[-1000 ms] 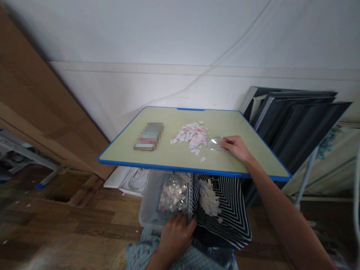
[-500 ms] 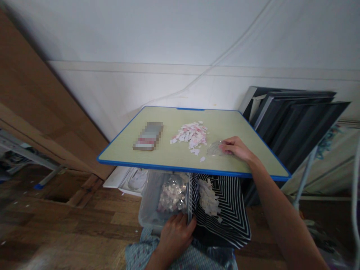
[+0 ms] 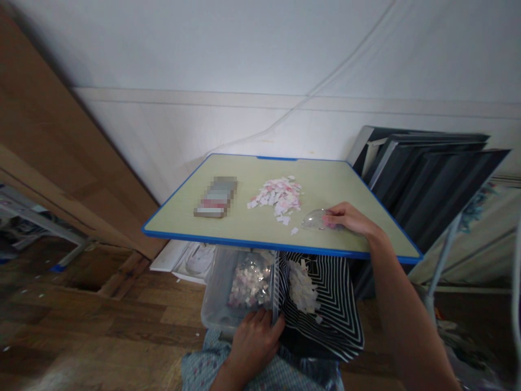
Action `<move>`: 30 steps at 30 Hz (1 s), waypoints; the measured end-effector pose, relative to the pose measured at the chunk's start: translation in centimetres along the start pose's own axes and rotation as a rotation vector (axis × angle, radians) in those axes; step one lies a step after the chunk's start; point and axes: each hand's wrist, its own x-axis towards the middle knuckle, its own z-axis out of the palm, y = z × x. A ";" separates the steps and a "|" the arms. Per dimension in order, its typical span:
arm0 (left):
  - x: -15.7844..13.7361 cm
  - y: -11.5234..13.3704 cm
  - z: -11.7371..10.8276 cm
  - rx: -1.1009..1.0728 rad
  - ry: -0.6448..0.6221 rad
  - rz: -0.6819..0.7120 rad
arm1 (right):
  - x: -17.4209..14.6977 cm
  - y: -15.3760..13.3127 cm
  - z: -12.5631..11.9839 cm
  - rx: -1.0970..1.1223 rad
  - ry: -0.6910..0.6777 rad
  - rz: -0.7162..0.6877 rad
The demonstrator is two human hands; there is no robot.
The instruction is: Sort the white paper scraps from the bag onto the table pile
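Observation:
On the right side of the table, my right hand (image 3: 344, 216) pinches a shiny clear plastic piece (image 3: 314, 219), perhaps a small bag; its exact kind is hard to make out. Left of it lies a loose pile of small white and pinkish paper pieces (image 3: 279, 194), with a few strays near the hand. Below the table, my left hand (image 3: 257, 335) is closed over the near rim of a translucent plastic bin (image 3: 211, 304). Inside the bin is a clear bag of similar small pieces (image 3: 250, 279).
The pale tabletop (image 3: 228, 231) has a blue edge and carries a blurred-out flat object (image 3: 215, 197) at left. A black-and-white striped cloth (image 3: 337, 293) beside the bin bears more paper pieces (image 3: 303, 288). Dark panels (image 3: 423, 190) lean at right; large cardboard (image 3: 61, 146) stands left.
My right hand has shifted slightly right and nearer, and the clear plastic has bulged up more. My left hand stays on the bin rim.

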 end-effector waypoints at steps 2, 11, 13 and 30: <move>0.0 0.0 -0.1 -0.002 -0.012 -0.005 | -0.1 0.0 0.0 0.015 -0.042 0.003; 0.2 -0.1 -0.1 0.012 0.006 0.001 | -0.5 -0.2 0.0 0.044 -0.037 -0.040; 0.2 0.0 0.0 0.009 0.007 0.002 | -0.6 -0.2 -0.1 0.037 -0.043 -0.035; 0.1 -0.1 -0.3 0.000 -0.014 -0.004 | -0.5 -0.6 0.6 0.013 -0.172 -0.082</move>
